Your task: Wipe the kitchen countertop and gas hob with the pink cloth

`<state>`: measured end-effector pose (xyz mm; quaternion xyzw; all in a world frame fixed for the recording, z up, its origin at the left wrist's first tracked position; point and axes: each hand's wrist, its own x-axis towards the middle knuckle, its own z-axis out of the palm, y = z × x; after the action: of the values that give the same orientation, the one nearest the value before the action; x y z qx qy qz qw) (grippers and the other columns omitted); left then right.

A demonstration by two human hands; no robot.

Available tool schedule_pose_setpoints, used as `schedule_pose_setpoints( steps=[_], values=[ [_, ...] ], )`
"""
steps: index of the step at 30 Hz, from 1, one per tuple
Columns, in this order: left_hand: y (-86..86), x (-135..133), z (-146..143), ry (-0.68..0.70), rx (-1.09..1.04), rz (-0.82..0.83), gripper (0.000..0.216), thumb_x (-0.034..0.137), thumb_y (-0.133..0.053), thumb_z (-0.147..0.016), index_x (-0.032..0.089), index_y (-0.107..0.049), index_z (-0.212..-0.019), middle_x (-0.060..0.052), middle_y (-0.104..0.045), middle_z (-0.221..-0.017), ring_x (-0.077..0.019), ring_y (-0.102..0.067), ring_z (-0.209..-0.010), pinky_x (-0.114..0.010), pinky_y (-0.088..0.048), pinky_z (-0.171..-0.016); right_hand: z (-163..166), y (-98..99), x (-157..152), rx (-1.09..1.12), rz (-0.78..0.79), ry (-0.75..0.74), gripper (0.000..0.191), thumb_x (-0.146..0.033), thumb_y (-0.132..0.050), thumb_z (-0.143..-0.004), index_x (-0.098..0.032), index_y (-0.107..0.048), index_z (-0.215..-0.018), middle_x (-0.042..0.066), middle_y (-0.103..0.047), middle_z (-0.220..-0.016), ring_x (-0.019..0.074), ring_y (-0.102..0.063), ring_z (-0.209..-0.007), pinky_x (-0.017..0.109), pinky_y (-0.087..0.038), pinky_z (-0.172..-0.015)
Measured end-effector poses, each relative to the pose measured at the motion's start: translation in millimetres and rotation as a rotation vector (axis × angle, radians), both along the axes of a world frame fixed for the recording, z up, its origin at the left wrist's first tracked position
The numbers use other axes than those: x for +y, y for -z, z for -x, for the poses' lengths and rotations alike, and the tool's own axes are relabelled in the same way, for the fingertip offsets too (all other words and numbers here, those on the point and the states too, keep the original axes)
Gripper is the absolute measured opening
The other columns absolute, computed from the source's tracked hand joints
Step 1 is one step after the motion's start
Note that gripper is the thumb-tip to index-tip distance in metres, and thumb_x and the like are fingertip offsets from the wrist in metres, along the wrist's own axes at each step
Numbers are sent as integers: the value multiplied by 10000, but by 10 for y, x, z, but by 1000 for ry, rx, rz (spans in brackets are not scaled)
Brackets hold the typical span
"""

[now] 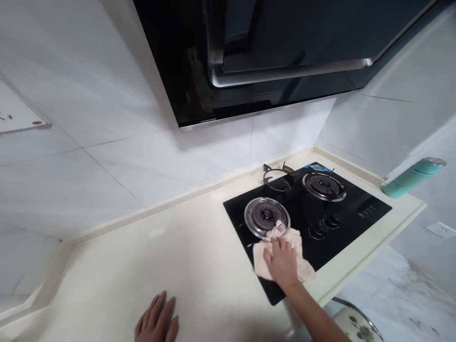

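Observation:
My right hand (pixel 283 266) presses a pale pink cloth (pixel 261 260) against the black glass gas hob (pixel 295 223), at its front left corner. The cloth's upper end reaches the rim of the left burner (pixel 267 214), which has no pot support over it. That loose pot support (pixel 279 179) lies at the back of the hob, between the two burners. The right burner (pixel 323 185) has its own support on it. My left hand (pixel 156 320) rests on the cream countertop (pixel 185 256), fingers stretched out and holding nothing; its wrist is out of frame.
A black range hood (pixel 285 71) overhangs the hob. At the counter's right end stands a teal flask (pixel 413 176). Several control knobs (pixel 324 225) sit near the hob's front. Below the counter edge is a stool with a flowered seat (pixel 358 325).

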<state>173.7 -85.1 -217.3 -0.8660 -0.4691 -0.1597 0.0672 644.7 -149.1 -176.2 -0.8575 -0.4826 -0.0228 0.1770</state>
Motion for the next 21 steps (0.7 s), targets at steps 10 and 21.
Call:
schedule_pose_setpoints(
  steps=[10, 21],
  values=[
    [-71, -17, -32, 22, 22, -49, 439, 427, -506, -980, 326, -604, -1396, -63, -607, -1514, -281, -566, -1378, -471, -510, -1012, 1143, -12, 249, 516, -195, -487, 201, -187, -622, -775, -232, -651, -968, 53, -686, -1057, 254, -575, -1063, 433, -442, -987],
    [-195, -95, -128, 45, 54, -142, 437, 381, -558, -972, 285, -609, -1395, -78, -603, -1516, -265, -547, -1396, -417, -504, -1013, 483, -444, 830, 917, -368, -350, 420, -506, -477, -947, -242, -618, -1241, 45, -716, -1081, 202, -655, -931, 339, -548, -829]
  ],
)
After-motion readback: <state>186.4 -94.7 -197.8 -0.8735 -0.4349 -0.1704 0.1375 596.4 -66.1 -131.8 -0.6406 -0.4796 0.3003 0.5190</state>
